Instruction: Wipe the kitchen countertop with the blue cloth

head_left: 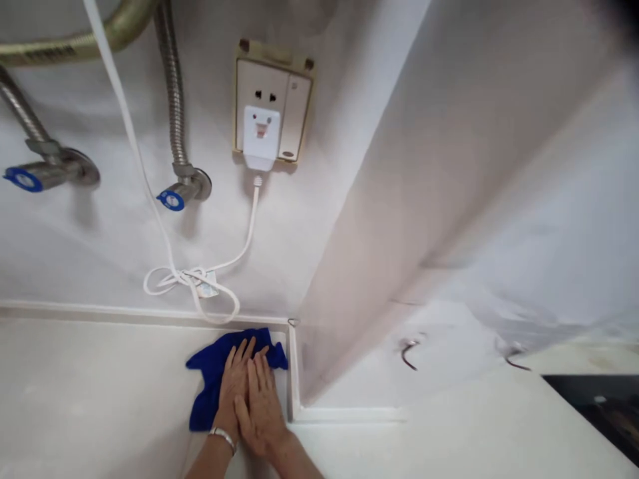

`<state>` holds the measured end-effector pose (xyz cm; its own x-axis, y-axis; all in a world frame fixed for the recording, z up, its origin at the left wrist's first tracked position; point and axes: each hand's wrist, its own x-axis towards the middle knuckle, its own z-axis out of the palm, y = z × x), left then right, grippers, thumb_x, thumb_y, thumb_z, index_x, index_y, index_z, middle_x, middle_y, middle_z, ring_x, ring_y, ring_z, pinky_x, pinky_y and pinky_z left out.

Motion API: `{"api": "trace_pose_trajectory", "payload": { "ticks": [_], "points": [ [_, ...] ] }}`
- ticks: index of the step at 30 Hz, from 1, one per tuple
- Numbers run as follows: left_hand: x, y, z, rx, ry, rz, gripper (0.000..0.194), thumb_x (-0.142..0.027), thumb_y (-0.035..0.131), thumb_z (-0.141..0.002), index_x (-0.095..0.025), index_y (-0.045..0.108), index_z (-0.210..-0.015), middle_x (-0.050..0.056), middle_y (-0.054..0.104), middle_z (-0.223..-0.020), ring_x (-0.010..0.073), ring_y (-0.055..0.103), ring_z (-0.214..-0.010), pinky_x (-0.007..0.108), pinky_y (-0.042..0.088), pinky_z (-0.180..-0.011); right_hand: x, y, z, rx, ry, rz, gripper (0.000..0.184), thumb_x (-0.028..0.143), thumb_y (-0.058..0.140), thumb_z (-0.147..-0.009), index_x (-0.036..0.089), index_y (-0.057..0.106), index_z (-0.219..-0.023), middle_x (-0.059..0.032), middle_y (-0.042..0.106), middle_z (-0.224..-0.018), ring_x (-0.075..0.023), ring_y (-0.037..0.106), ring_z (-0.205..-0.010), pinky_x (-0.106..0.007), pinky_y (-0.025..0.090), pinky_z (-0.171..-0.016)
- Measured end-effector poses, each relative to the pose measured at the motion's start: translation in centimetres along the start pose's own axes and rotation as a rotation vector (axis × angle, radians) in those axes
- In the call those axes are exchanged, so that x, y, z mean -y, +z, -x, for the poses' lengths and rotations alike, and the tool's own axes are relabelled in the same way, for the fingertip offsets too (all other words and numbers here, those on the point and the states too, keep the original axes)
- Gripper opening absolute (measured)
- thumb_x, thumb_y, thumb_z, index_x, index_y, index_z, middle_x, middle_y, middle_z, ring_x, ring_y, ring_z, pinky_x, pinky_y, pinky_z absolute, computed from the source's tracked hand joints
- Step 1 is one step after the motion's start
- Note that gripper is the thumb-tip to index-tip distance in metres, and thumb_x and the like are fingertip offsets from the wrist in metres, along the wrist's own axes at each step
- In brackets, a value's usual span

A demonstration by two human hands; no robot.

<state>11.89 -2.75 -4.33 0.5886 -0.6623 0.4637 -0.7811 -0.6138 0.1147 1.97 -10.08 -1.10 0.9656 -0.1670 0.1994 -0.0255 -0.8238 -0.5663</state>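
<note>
Your right hand (262, 402), fingers straight, lies partly over your left hand (232, 389), flattened on the blue cloth (210, 364) at the countertop's (94, 392) inner back corner. Above its back edge, looped white cord (248, 239) runs up to a plug (261, 140).

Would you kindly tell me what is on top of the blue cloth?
The left hand lies on the blue cloth, with the right hand partly overlapping it. The cloth directly beneath them is covered and cannot be seen.
</note>
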Motion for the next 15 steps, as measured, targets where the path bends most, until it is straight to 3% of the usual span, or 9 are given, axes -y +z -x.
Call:
{"api": "trace_pose_trajectory", "payload": {
  "ticks": [5,9,12,15],
  "points": [
    [0.9,1.4,-3.6,0.02,-0.108,0.065,0.048,-0.03,0.047,-0.094,-0.028,0.052,-0.141,0.009,0.055,-0.141,0.0256,0.045,-0.131,0.045,0.037,-0.114,-1.8,0.8,-3.8,0.025,0.007,0.089,0.055,0.041,0.053,-0.097,0.02,0.042,-0.146,-0.0141,0.041,-0.153,-0.0311,0.04,-0.14,-0.059,0.035,-0.116],
    [1.5,1.8,-4.2,0.026,-0.088,0.083,0.048,-0.025,0.044,-0.093,-0.029,0.053,-0.14,0.006,0.059,-0.137,0.0234,0.048,-0.127,0.04,0.039,-0.111,-1.7,0.0,-4.8,0.052,-0.033,0.145,0.051,0.045,0.061,-0.092,0.022,0.05,-0.137,-0.0109,0.047,-0.146,-0.0299,0.049,-0.131,-0.059,0.043,-0.109],
    [0.9,1.2,-3.0,0.004,-0.041,0.077,0.048,-0.027,0.044,-0.093,-0.036,0.052,-0.14,0.001,0.057,-0.142,0.0208,0.047,-0.13,0.039,0.036,-0.113,-0.7,-0.8,-3.1,0.071,-0.075,0.181,0.054,0.035,0.053,-0.095,0.017,0.042,-0.145,-0.0177,0.041,-0.153,-0.0344,0.042,-0.139,-0.063,0.038,-0.113],
    [-0.9,0.3,-0.4,-0.006,-0.014,0.026,0.048,-0.029,0.045,-0.093,-0.039,0.051,-0.14,0.0,0.053,-0.147,0.0209,0.044,-0.136,0.043,0.032,-0.117,-0.4,-1.4,1.2,0.126,-0.109,0.194,0.059,0.028,0.038,-0.098,0.012,0.025,-0.154,-0.0217,0.031,-0.158,-0.0357,0.03,-0.147,-0.064,0.034,-0.115]
  ]
}}
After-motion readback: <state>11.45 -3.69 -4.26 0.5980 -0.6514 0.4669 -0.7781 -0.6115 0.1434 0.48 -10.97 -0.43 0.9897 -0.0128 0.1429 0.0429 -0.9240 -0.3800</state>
